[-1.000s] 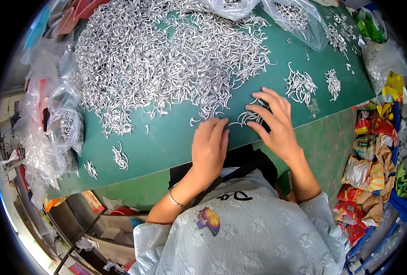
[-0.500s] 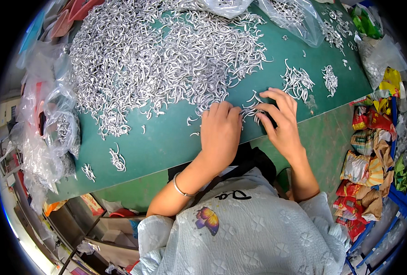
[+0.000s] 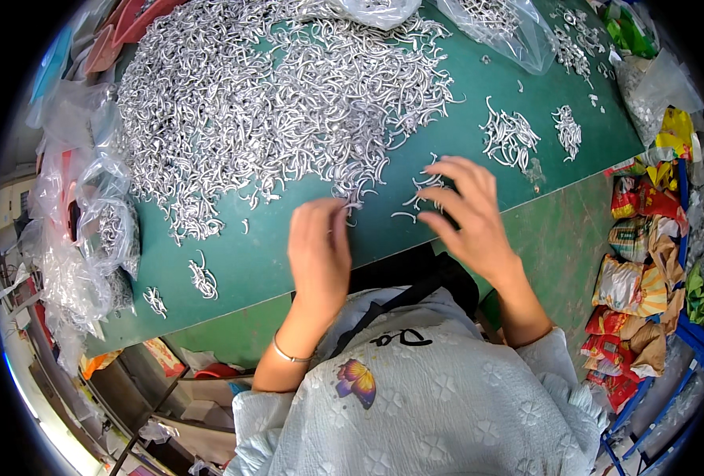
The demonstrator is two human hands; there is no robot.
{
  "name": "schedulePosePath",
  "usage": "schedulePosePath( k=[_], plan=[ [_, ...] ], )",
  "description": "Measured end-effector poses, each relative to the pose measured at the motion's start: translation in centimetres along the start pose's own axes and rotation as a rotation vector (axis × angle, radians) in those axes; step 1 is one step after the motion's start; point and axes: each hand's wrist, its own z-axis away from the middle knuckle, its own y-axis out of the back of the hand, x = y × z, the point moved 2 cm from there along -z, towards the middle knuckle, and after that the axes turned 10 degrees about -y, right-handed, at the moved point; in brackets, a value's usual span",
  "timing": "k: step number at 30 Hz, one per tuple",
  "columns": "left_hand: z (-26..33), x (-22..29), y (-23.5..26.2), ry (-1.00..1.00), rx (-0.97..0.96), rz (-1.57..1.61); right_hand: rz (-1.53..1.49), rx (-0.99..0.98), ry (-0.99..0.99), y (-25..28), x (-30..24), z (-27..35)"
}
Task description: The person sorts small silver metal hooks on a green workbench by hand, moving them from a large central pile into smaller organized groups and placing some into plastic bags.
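Note:
A big heap of small curved silver metal pieces (image 3: 281,103) covers the far part of a green table (image 3: 241,270). My left hand (image 3: 320,250) hovers at the heap's near edge, its fingertips touching a few pieces there. My right hand (image 3: 467,214) is spread, fingers apart, over several loose curved pieces (image 3: 419,194) just right of the heap. I cannot make out anything gripped in either hand. A thin bracelet (image 3: 288,357) circles my left wrist.
Small sorted clusters of the same pieces lie at the right (image 3: 510,139), (image 3: 566,131) and near the left front edge (image 3: 203,279). Clear plastic bags (image 3: 82,230) hang at the table's left, more bags (image 3: 495,24) at the back. Colourful packets (image 3: 637,285) are piled on the floor at right.
Both hands have drawn back toward the table's near edge and moved apart. The right hand has spread its fingers over the loose pieces.

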Motion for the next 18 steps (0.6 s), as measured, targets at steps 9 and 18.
schedulePosePath(
  k=[9,18],
  plan=[
    [4.6,-2.7,3.8,0.126,0.077,-0.268,-0.007,0.001,-0.024,0.3,0.9,0.1],
    [8.0,-6.5,7.9,0.387,0.21,-0.412,-0.012,0.051,-0.072,0.2,0.9,0.2]
  ],
)
